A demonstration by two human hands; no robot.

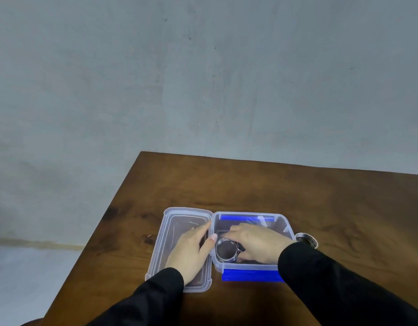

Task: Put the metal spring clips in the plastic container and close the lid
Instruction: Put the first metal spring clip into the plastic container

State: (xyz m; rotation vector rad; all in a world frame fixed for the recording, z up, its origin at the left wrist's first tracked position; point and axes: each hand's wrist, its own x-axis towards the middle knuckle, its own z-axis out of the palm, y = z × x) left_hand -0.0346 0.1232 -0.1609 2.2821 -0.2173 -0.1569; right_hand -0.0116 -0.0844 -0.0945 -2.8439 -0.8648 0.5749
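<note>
Spring clips (225,250) (ring-shaped, stacked) sit inside the plastic container (288,225) on the counter (321,196), where I see the right hand (255,243) curled around them. Left hand (191,248) rests flat, fingers spread, on the lid (167,231) beside it. More clips (306,238) lie outside, right.

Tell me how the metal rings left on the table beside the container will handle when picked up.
The ring stack looks round and polished, so it is probably slippery and may roll if set on edge. Being several loose-looking rings, it may splay apart. Being metal, it is likely stiff.
</note>
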